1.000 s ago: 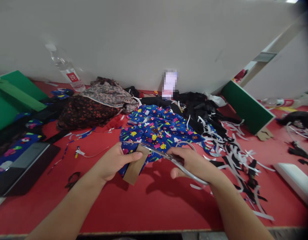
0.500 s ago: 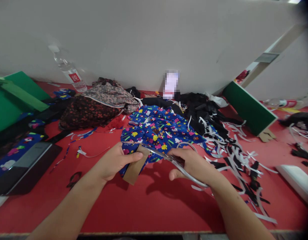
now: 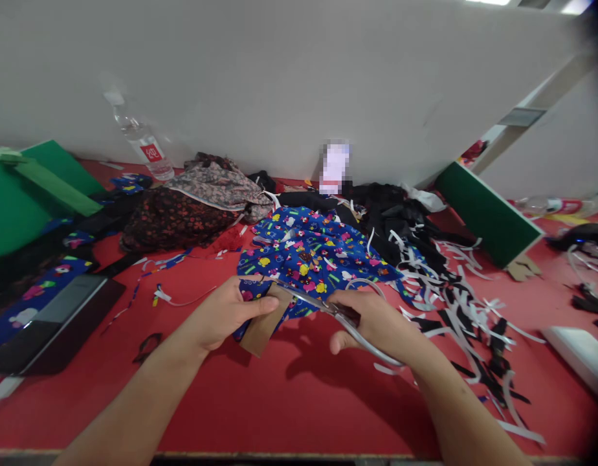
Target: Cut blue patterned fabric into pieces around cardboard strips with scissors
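Pinches a brown card (image 3: 263, 330) and blue patterned cloth (image 3: 309, 252) with the left hand (image 3: 226, 317); grips scissors (image 3: 323, 305) in the right hand (image 3: 376, 320), blades at the card's far edge, above the red table (image 3: 299, 401).

Bright overhead light, soft shadows, warped blurry edges, dark right corner

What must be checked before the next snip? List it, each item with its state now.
1. Left hand holds cardboard against blue cloth: ok.
2. Right hand grips scissors: ok.
3. Scissors reach the cardboard's top edge: ok.
4. Left thumb clear of the scissors: cannot tell, it is close.
5. Blue cloth flat under the cardboard: cannot tell.
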{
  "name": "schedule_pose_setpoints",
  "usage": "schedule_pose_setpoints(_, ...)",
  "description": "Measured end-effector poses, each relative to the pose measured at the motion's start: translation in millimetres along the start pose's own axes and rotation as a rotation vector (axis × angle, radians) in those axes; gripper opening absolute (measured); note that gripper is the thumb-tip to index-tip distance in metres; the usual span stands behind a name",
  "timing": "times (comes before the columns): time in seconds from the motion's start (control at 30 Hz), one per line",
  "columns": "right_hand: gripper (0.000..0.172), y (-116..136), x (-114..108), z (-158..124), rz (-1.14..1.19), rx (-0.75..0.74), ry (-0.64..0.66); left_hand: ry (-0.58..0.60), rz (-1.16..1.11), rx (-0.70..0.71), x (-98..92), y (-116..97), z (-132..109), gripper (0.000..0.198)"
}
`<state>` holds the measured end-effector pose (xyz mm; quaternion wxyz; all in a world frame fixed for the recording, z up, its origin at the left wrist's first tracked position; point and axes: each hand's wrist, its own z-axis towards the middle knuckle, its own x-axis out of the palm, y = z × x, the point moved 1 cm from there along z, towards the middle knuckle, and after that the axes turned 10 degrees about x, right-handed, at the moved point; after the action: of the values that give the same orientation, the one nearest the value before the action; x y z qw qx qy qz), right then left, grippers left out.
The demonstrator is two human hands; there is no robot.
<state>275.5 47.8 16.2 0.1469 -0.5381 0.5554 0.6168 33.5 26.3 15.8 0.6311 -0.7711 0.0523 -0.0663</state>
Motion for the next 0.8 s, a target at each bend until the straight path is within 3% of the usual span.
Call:
schedule_pose_setpoints(0.23,0.058,-0.9,-1.1,1.0,0.023,-0.003,0.009,-0.007,-0.003,0.001,-1.5,-0.3,1.6,0.019)
schedule_pose_setpoints(0.8,0.053,0.5,2.3,-0.3,-0.023,-0.018,-0.044,-0.023,0.009,0.024,-5.2,-1.5,3.0,0.027)
